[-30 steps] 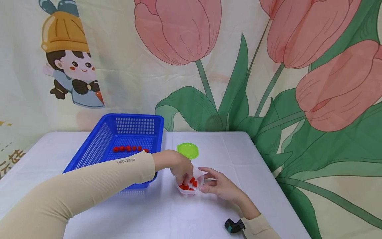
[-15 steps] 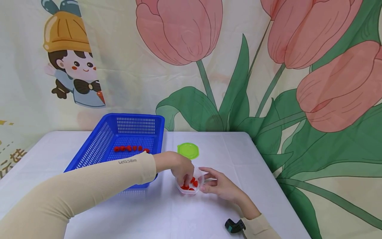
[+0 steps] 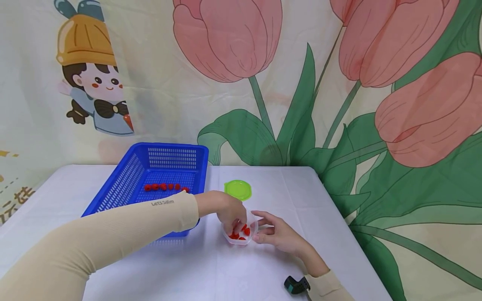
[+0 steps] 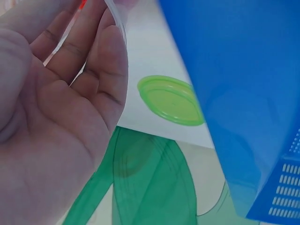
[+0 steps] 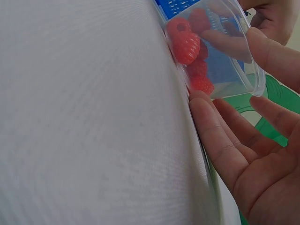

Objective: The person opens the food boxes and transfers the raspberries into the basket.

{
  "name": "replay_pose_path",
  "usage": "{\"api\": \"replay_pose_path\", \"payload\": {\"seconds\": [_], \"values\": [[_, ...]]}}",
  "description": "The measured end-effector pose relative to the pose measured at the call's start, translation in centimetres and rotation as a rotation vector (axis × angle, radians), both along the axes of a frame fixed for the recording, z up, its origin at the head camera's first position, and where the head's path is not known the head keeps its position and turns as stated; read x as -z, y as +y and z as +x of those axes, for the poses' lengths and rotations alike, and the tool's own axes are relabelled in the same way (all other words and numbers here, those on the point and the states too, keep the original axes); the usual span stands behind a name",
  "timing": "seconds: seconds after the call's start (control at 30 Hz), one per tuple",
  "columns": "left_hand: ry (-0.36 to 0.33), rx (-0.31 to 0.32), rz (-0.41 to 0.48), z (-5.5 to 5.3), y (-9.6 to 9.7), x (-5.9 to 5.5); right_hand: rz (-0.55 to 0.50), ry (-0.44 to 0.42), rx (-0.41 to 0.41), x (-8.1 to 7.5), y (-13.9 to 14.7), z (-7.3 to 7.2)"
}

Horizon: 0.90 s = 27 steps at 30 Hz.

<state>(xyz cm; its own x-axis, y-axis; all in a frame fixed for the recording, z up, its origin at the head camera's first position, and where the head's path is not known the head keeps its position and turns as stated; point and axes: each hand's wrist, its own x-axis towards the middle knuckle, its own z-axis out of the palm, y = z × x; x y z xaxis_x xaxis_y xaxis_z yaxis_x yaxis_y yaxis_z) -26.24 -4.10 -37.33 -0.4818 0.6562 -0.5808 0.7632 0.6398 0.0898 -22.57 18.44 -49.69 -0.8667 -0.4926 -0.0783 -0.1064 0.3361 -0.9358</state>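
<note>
A clear plastic container (image 3: 241,241) with several red raspberries (image 5: 186,47) in it stands on the white table. My left hand (image 3: 231,213) reaches down into it from the left, fingertips at the raspberries. Through the clear wall in the right wrist view, one raspberry (image 5: 199,19) shows between those fingers. From the other side my right hand (image 3: 280,236) holds the container, thumb at the rim and fingers along the side and base. The left wrist view shows the left palm (image 4: 56,122) close up, its fingertips cut off at the top.
A blue perforated basket (image 3: 203,167) stands at left, under the left forearm, with a row of raspberries (image 3: 163,187) inside. Behind the container lies a green lid (image 3: 238,190). A black strapped device (image 3: 296,285) is at the right cuff. A printed backdrop hangs behind the table.
The left fingers shift slightly within the container, and a raspberry beside them is nudged or lifted a little. The right hand stays in place at the container.
</note>
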Motion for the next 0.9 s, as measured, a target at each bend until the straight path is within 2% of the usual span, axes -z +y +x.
{"api": "replay_pose_path", "payload": {"seconds": [0.27,0.43,0.73,0.9], "values": [[0.048,-0.007,-0.027,0.1,0.3,0.3,0.012,0.003,0.004,0.0,0.0,-0.1],[0.036,-0.009,-0.018,0.0,0.3,0.3,0.016,-0.002,0.007,0.0,0.0,0.0],[-0.001,0.028,0.052,-0.4,-0.2,-0.2,0.016,-0.002,0.004,0.0,0.0,-0.1],[-0.026,0.007,0.13,-0.8,-0.9,-1.0,0.022,-0.002,0.007,0.1,0.0,-0.2]]}}
